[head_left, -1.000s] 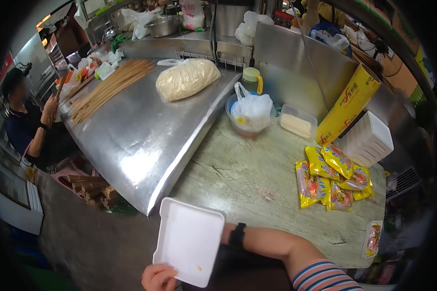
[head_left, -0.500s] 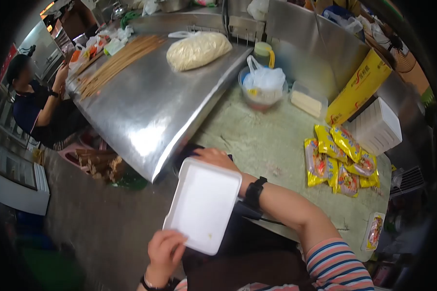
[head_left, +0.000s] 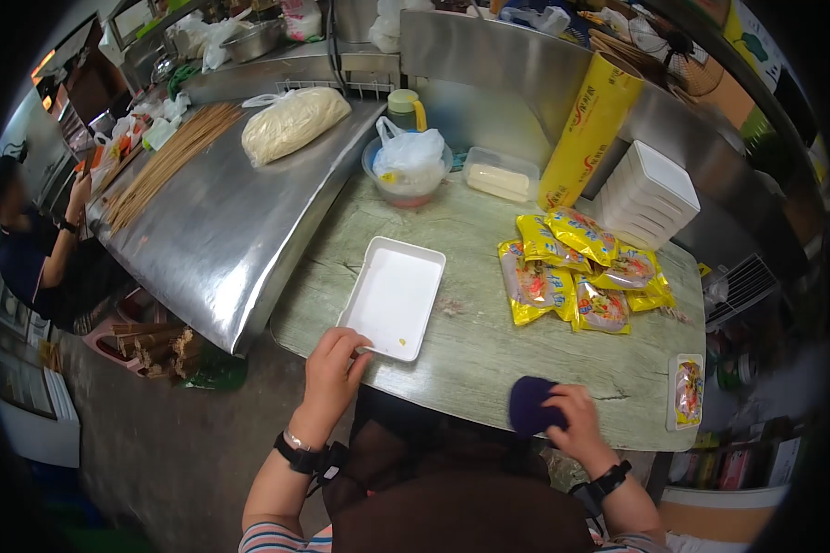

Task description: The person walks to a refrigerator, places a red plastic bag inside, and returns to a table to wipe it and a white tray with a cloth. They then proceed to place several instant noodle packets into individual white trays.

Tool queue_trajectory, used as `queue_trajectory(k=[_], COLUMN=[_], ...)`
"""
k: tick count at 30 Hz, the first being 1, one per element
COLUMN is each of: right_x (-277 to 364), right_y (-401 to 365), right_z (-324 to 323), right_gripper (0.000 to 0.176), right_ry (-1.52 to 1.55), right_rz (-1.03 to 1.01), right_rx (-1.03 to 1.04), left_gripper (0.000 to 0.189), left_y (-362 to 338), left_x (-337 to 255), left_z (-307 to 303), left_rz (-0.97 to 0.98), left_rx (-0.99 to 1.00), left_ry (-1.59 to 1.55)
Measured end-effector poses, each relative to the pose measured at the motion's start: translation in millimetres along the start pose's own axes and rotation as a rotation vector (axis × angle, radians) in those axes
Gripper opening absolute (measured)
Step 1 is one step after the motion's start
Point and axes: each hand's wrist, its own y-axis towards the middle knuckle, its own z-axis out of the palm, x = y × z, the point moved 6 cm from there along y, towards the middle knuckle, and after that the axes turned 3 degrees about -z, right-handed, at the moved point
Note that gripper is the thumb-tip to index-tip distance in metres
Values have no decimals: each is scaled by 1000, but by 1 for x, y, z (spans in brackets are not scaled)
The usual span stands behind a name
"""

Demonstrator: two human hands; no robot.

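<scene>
My left hand (head_left: 334, 361) pinches the near left corner of a shallow white tray (head_left: 395, 300), which lies on the greenish table (head_left: 415, 382). A small yellowish speck shows near the tray's lower right. At the table's front edge, my right hand (head_left: 574, 419) grips a dark purple cloth (head_left: 533, 405); its fingers press on the cloth's right side. Several yellow packets (head_left: 572, 267) are piled beyond the right hand. A small wrapped tray with a packet inside (head_left: 687, 392) sits at the table's right edge.
White trays are stacked (head_left: 650, 195) beside a tall yellow roll box (head_left: 590, 134). At the back stand a bowl with a plastic bag (head_left: 406, 166) and a clear container (head_left: 501, 173). The steel counter (head_left: 212, 212) bears thin sticks (head_left: 171, 161) and a large bag (head_left: 295, 126). Another person (head_left: 37, 240) is at left.
The white tray has gone from the air in front of me onto the table, my left hand still at its corner. My right hand has swung from behind the tray to the right.
</scene>
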Motion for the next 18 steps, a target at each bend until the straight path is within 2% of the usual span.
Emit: queue_trajectory(k=[3,5,7,8,10,14,16,17,18], right_x=[-41,-59,-73,-77,-80,-87,-88,-88,-88], right_y=[-28,-34,-32,-29,-22,-13,-12,-12,-11], right_z=[-35,-49,-54,-53,-53,-52,-52,-52,-52], right_gripper=[39,41,42,42,43,43,43,44,44], right_ry=[-137,-179,-182,-171,-238,-236,-236,-239,-235], right_rz=[193,247,291,299,261,279,272,269,270], right_rx=[-254,-352,-378,-385,-390,-398,-400,-402,-405], left_gripper=[23,22,23,23,23,26,26,26,27], left_y=[6,8,11,18,43,104,121,125,128], left_x=[7,1,-8,-8,-2,21,37,36,37], left_z=[24,26,22,18,-3,10,38,46,58], left_rz=[11,15,-88,-81,-109,-57,-163,-163,-169], left_rx=[61,113,251,260,101,111,257,255,335], left_ry=[-7,30,45,56,218,321,429,433,551])
